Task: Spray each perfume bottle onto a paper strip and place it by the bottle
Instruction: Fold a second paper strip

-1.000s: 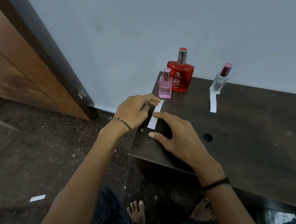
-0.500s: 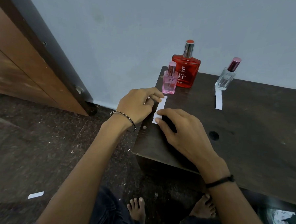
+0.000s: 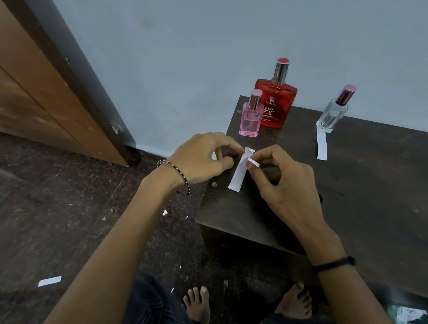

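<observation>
Three perfume bottles stand at the back of a dark wooden table (image 3: 370,194): a small pink bottle (image 3: 251,116), a big red bottle (image 3: 275,103) behind it, and a clear bottle (image 3: 334,113) to the right. A white paper strip (image 3: 322,146) lies in front of the clear bottle. Near the table's left edge both hands pinch the top of another white paper strip (image 3: 239,174). My left hand (image 3: 203,158) holds it from the left. My right hand (image 3: 286,183) grips a small folded or torn flap of it from the right.
A brown wooden door (image 3: 37,98) and its dark frame stand at the left against a pale blue wall. Paper scraps (image 3: 49,281) lie on the dark speckled floor. My bare feet (image 3: 198,307) are below the table edge. A bin with paper (image 3: 410,323) sits at bottom right.
The strip lay flat under my fingers before; now both hands have lifted its top end and my right hand pulls a small flap aside. The camera has tilted slightly down.
</observation>
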Action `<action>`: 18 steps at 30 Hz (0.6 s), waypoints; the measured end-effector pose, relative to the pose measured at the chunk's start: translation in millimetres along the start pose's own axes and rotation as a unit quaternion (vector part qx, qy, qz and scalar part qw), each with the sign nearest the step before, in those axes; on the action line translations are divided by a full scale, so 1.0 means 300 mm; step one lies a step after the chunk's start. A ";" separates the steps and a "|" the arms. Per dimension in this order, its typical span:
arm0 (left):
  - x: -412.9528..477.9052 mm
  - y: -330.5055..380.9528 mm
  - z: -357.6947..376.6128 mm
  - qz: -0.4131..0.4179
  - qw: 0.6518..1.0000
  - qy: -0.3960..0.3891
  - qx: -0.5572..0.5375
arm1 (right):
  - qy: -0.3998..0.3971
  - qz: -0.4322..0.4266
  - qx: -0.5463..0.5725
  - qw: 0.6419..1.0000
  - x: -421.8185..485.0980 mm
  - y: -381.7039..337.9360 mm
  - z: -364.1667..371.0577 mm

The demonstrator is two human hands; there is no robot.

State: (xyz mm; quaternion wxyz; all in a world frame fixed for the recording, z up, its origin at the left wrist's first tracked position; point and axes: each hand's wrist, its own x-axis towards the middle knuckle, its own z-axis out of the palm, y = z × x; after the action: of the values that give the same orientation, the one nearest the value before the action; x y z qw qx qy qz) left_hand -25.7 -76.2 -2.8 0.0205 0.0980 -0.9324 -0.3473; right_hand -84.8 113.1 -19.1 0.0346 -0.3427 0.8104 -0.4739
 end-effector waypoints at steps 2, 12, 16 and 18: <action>0.004 -0.005 0.007 0.004 1.000 0.003 -0.007 | -0.004 0.019 0.029 0.999 -0.001 -0.008 -0.002; 0.021 0.005 0.022 -0.021 1.000 -0.001 -0.010 | 0.032 0.093 0.112 0.989 0.006 0.004 -0.043; 0.015 0.003 0.028 0.008 1.000 -0.011 0.023 | 0.121 0.156 0.140 0.970 0.020 0.028 -0.070; 0.013 0.007 0.028 0.025 0.999 -0.021 0.042 | 0.123 0.176 0.150 0.965 0.020 0.039 -0.074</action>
State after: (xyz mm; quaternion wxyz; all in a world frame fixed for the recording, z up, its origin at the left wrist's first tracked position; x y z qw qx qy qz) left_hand -30.9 -70.1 -8.0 0.0049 0.0683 -0.9485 -0.3093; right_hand -103.9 129.9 -14.5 0.0680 -0.1246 0.7758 -0.6148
